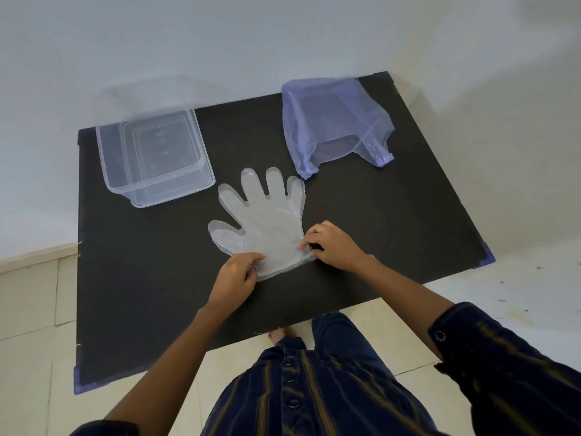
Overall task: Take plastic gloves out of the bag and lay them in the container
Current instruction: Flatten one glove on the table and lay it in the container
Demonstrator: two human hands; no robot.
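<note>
We pinch the cuff of the plastic gloves (262,221) with left hand (234,280) and right hand (331,245); gloves lie flat mid-worktop (141,294). Container (155,158) sits far left, bag (334,125) far right.

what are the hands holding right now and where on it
Both hands pinch the stack of plastic gloves at its cuff end: left hand at the near-left corner, right hand at the right corner. The gloves lie flat on the table.
</note>
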